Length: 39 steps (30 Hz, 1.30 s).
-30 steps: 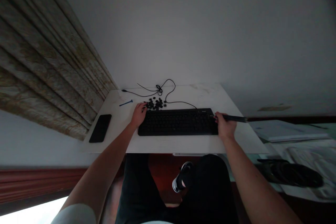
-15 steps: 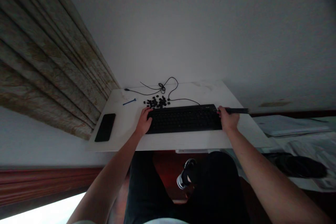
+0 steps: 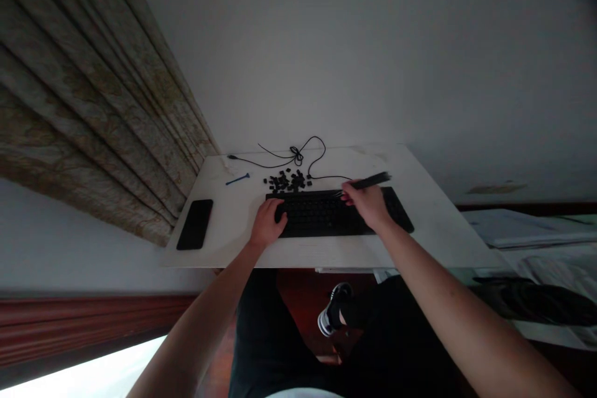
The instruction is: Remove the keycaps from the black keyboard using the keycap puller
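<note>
A black keyboard (image 3: 308,214) lies on the white table. My left hand (image 3: 268,224) grips its left end, fingers at the back corner and thumb over the keys. My right hand (image 3: 366,202) is closed round a slim black brush (image 3: 372,181), apparently a keycap puller too, with thin wires at the end pointing left. Those wires are over the back rows of keys, right of the middle; whether they touch is too small to tell. Behind the keyboard lies a loose heap of small black keycaps (image 3: 290,181).
The keyboard's cable (image 3: 317,143) is bundled behind the heap. A blue stick-like tool (image 3: 237,179) lies to the left, a black phone (image 3: 194,224) at the left front of the table (image 3: 433,224). A curtain (image 3: 153,106) hangs left; papers (image 3: 527,228) lie right.
My right hand has moved left with the brush, from the keyboard's right end to over its keys. My left hand still holds the left end. The view has shifted slightly.
</note>
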Available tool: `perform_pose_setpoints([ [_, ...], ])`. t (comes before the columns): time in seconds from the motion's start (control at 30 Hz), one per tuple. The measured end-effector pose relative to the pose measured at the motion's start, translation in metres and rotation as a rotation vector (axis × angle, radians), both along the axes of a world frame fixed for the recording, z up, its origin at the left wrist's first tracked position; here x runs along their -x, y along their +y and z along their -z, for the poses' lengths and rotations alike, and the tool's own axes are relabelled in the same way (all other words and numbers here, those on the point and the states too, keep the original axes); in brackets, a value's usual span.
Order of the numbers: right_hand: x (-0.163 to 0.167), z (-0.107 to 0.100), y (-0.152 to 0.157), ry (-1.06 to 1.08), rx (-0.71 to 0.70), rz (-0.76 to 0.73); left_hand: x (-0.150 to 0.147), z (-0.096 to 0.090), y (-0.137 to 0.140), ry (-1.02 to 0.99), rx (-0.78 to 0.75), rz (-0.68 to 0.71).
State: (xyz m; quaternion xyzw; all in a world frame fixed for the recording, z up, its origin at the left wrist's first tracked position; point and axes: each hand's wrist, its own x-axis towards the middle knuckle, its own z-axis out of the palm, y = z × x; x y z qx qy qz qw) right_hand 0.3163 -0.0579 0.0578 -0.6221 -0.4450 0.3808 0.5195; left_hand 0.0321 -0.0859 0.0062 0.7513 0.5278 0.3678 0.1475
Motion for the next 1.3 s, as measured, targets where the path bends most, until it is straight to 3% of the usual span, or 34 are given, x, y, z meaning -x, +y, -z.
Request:
perform_pose_setpoints([
  [0.1, 0.062, -0.011, 0.0, -0.01, 0.073, -0.281, 0.001, 0.0, 0.0, 0.001, 0.002, -0.004],
  [0.2, 0.101, -0.017, 0.005, -0.153, 0.112, -0.393, 0.001, 0.0, 0.001, 0.011, 0.002, -0.001],
  [0.3, 0.117, -0.022, 0.013, -0.376, 0.145, -0.451, 0.001, 0.003, 0.002, 0.029, 0.006, 0.015],
  [0.53, 0.132, -0.031, 0.02, -0.633, 0.186, -0.514, 0.002, 0.007, 0.008, 0.04, 0.008, 0.032],
  [0.83, 0.139, -0.037, 0.02, -0.703, 0.246, -0.475, 0.003, 0.007, 0.006, -0.052, 0.038, -0.029],
  [1.07, 0.149, -0.033, 0.026, -0.595, 0.282, -0.493, 0.003, 0.008, 0.007, -0.044, 0.055, -0.049],
  [1.3, 0.135, -0.012, 0.029, -0.268, 0.258, -0.558, 0.002, 0.006, 0.009, 0.029, 0.025, 0.011],
])
